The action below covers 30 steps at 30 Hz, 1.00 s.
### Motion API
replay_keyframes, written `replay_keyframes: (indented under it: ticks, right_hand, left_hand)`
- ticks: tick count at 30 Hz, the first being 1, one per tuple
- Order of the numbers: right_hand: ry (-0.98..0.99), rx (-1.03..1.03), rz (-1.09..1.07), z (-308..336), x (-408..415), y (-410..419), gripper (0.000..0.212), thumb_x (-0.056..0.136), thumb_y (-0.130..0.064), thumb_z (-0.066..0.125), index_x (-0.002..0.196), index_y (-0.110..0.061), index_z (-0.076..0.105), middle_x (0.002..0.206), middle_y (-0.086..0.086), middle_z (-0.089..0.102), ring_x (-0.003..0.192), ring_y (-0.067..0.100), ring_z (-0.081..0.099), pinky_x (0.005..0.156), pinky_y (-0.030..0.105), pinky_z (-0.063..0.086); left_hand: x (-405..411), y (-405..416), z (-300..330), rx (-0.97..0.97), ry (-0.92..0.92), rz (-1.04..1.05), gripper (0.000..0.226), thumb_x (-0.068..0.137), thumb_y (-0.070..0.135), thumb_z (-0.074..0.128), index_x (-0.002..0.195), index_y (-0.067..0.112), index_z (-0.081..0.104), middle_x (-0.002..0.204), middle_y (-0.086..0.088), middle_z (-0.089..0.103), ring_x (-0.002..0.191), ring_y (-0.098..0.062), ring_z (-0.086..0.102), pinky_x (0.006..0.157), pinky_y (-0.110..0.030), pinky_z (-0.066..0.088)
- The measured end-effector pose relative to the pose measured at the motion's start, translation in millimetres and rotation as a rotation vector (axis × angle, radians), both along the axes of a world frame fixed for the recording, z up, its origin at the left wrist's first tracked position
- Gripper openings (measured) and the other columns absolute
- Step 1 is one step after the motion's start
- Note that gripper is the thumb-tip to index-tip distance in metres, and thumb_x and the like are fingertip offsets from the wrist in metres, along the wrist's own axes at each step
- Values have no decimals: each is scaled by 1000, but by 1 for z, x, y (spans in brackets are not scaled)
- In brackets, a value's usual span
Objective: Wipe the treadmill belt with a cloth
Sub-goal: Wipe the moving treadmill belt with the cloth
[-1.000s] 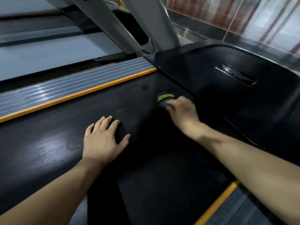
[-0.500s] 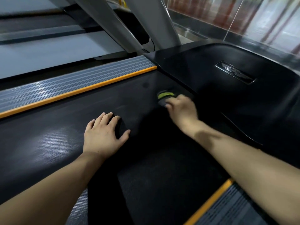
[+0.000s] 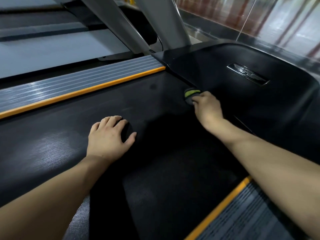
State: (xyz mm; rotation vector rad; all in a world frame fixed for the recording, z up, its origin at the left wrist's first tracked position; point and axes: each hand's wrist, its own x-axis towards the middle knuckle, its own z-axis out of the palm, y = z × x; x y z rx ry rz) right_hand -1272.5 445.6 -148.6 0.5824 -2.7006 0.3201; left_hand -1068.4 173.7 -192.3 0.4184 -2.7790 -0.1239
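The black treadmill belt (image 3: 107, 108) runs across the view between two orange-edged side rails. My right hand (image 3: 207, 109) presses a small grey cloth with a green stripe (image 3: 190, 95) onto the belt, right where it meets the black motor cover (image 3: 225, 75). Most of the cloth is hidden under my fingers. My left hand (image 3: 108, 137) lies flat on the belt nearer to me, fingers together and thumb out, holding nothing.
Grey ribbed side rails with orange trim lie at the left (image 3: 78, 84) and lower right (image 3: 242, 219). Two grey uprights (image 3: 166, 23) rise beyond the left rail. A glass wall (image 3: 259, 14) stands behind the motor cover.
My right hand has pushed the cloth a little farther forward, up to the edge of the motor cover. My left hand has stayed flat in about the same place.
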Motion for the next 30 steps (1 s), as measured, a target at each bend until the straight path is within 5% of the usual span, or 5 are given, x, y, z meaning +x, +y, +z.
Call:
replay_keyframes:
  ticks: [7, 14, 23, 27, 30]
  right_hand:
    - [-56, -67, 534, -9, 97, -49, 32, 90, -32, 50, 110, -24, 73, 110, 7, 66, 98, 28, 63, 78, 34, 56]
    - [-3, 10, -54, 1, -5, 17, 23, 95, -24, 55, 109, -23, 74, 108, 12, 61, 96, 38, 62, 80, 37, 50]
    - [-21, -112, 521, -13, 113, -44, 24, 91, -26, 63, 112, -26, 74, 105, 6, 64, 95, 29, 63, 72, 35, 55]
    - [56, 46, 254, -16, 29, 9, 39, 93, -49, 40, 111, -29, 68, 106, -5, 58, 102, 22, 58, 79, 26, 44]
    - [57, -59, -22, -4, 6, 33, 23, 92, -27, 59, 107, -19, 75, 102, 13, 62, 84, 41, 63, 73, 41, 54]
  left_hand:
    - [2, -2, 6, 36, -104, -25, 70, 88, 71, 30, 137, 30, 58, 150, 7, 51, 143, -19, 40, 115, -42, 35]
    - [23, 26, 15, 48, -131, -18, 58, 93, 61, 38, 141, 33, 54, 146, 7, 50, 139, -19, 38, 111, -43, 33]
    - [37, 60, 13, 126, -203, 39, 57, 97, 55, 39, 152, 37, 39, 165, 6, 27, 154, -17, 14, 123, -42, 16]
    - [37, 67, 16, 118, -176, 35, 57, 97, 56, 37, 150, 36, 41, 163, 7, 31, 153, -17, 17, 122, -41, 17]
    - [37, 71, 17, 147, -185, 24, 56, 98, 56, 36, 150, 35, 42, 163, 8, 30, 154, -16, 16, 123, -42, 16]
